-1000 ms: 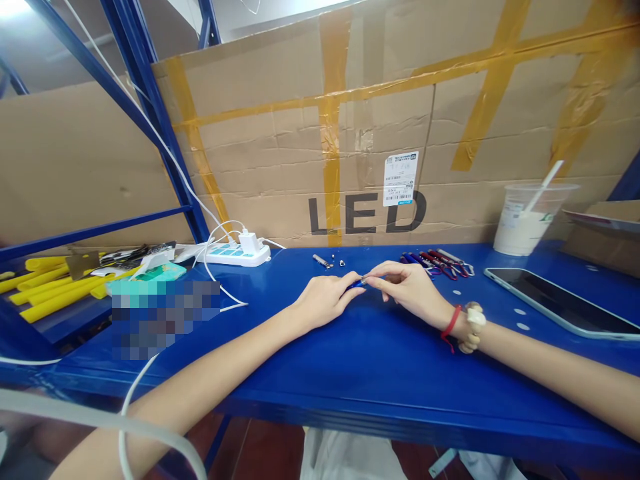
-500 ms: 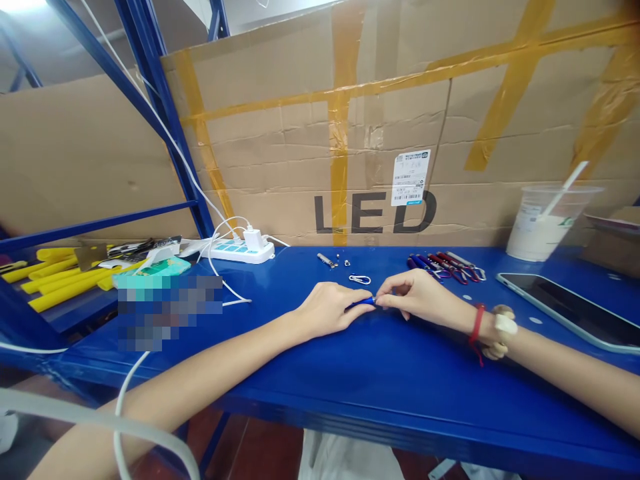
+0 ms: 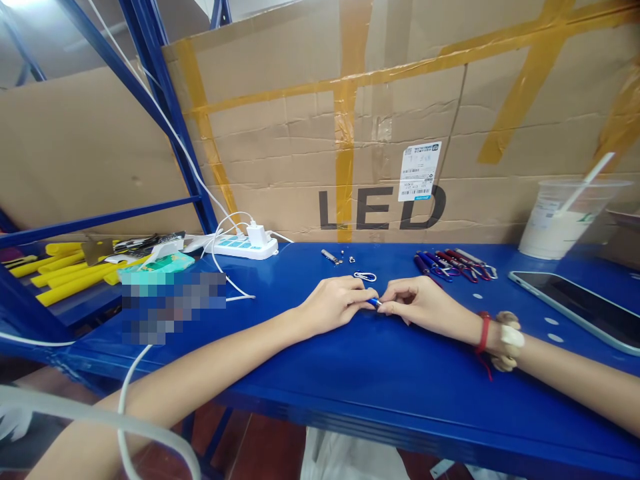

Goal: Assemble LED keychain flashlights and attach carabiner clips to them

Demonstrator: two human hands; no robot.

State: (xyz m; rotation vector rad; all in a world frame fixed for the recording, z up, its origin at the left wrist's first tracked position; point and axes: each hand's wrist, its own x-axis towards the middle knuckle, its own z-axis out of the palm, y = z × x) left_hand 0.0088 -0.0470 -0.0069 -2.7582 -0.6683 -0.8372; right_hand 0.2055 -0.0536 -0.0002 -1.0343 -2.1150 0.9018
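My left hand (image 3: 335, 307) is closed around a small blue keychain flashlight (image 3: 373, 301), most of its body hidden by the fingers. The thumb and fingers of my right hand (image 3: 413, 300) pinch its silvery end, close against the left fingertips. Both hands rest low over the blue tabletop. Just behind them lies a white-and-silver carabiner clip (image 3: 365, 276). Farther back are a silver tube (image 3: 330, 257) and a few tiny metal parts (image 3: 352, 259). To the right of these, several blue, red and silver flashlights (image 3: 450, 263) with carabiners lie in a row.
A phone (image 3: 575, 303) and a plastic cup with a straw (image 3: 555, 220) stand or lie at the right. On the left are a white power strip (image 3: 245, 246) with cables, a teal packet (image 3: 157, 268) and yellow tubes (image 3: 75, 273). A large cardboard box (image 3: 280, 153) backs the table.
The view has shifted slightly, so the scene sits a little farther right. Both hands keep hold of the flashlight; my left fingers have bent closer and the blue piece is tilted more downward.
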